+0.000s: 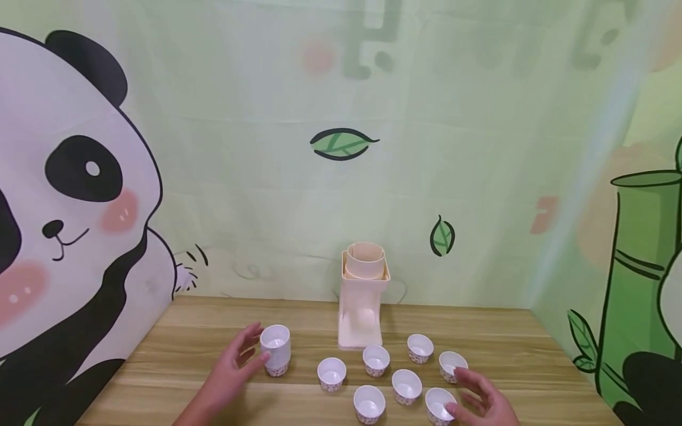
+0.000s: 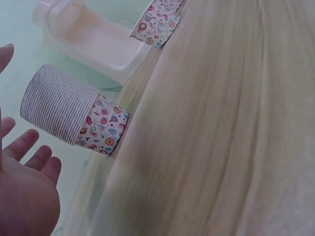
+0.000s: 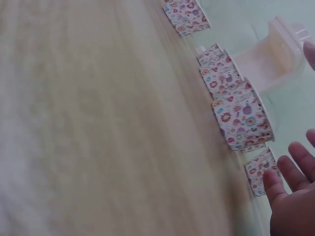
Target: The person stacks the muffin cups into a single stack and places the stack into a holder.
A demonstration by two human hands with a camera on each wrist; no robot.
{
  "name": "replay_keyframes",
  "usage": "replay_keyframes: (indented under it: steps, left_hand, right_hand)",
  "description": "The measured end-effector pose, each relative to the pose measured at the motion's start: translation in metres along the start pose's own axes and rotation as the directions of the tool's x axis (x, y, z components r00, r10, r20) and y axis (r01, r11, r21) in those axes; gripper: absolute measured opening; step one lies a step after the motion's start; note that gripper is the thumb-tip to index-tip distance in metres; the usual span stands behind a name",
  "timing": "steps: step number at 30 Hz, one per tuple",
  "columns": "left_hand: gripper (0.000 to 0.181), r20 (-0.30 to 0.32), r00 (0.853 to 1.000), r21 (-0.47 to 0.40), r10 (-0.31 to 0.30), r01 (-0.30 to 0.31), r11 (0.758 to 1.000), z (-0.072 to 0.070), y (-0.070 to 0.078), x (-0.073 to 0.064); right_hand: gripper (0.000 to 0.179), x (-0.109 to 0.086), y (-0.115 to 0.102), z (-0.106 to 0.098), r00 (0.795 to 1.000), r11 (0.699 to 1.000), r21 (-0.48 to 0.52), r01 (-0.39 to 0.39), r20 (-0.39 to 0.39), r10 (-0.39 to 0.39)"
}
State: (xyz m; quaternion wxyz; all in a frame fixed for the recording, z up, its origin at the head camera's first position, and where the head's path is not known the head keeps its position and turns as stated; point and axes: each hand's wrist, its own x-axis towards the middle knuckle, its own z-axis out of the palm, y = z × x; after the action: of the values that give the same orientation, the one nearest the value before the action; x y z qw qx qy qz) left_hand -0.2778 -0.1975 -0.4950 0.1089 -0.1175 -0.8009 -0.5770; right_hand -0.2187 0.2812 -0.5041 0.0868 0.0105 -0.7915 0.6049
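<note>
A tall stack of nested paper cups (image 1: 276,354) stands upright on the left of the table, white inside with a colourful printed pattern. My left hand (image 1: 234,365) is beside it, fingers and thumb spread around its left side; the left wrist view shows a gap between those fingers and the stack (image 2: 59,105). On the right, my right hand (image 1: 486,403) hovers with fingers spread by the front right cup (image 1: 440,406) and the cup behind it (image 1: 453,366). The thumb overlaps the front one's rim in the head view. Neither hand holds anything.
Several single cups stand upright and apart across the table, among them a front cup (image 1: 369,404), a left cup (image 1: 331,374) and a back cup (image 1: 420,348). A pale pink dispenser-like stand (image 1: 361,319) rises behind them. A panda-printed cloth (image 1: 240,177) backs the wooden table (image 1: 213,319).
</note>
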Motion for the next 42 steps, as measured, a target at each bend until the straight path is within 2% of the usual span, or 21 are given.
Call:
replay_keyframes:
  steps: [5,8,12,20,29,37,42]
  left_hand:
    - [0.068,0.003,1.0,-0.039,-0.015,0.016,0.999,-0.001,-0.003,0.004]
    - [0.067,0.007,1.0,-0.059,-0.017,0.017,0.998,-0.001,-0.004,0.006]
    - [0.064,0.021,0.999,-0.087,-0.029,0.031,0.996,-0.001,-0.005,0.01]
    - [0.064,0.046,0.995,-0.116,-0.094,0.099,0.988,-0.002,-0.011,0.017]
    - [0.062,0.07,0.992,-0.14,-0.106,0.115,0.983,-0.003,-0.018,0.021]
    - [0.061,0.09,0.991,-0.153,-0.098,0.111,0.982,-0.003,-0.019,0.023]
    - [0.062,0.101,0.99,-0.164,-0.102,0.118,0.979,-0.002,-0.02,0.024]
  right_hand:
    - [0.073,0.001,0.003,0.003,0.987,0.985,0.069,-0.158,0.047,0.155]
    - [0.077,0.003,0.007,0.003,0.98,0.978,0.085,-0.191,0.078,0.185]
    - [0.078,0.006,0.012,0.002,0.979,0.982,0.059,-0.179,0.113,0.172]
    - [0.077,0.009,0.016,0.001,0.975,0.992,0.015,-0.124,0.186,0.119]
    - [0.077,0.011,0.015,-0.001,0.968,0.999,-0.032,-0.029,0.247,0.036]
    - [0.076,0.012,0.017,-0.002,0.961,0.996,-0.086,-0.02,0.273,0.043]
    - [0.076,0.013,0.017,-0.002,0.959,0.996,-0.079,-0.031,0.277,0.052]
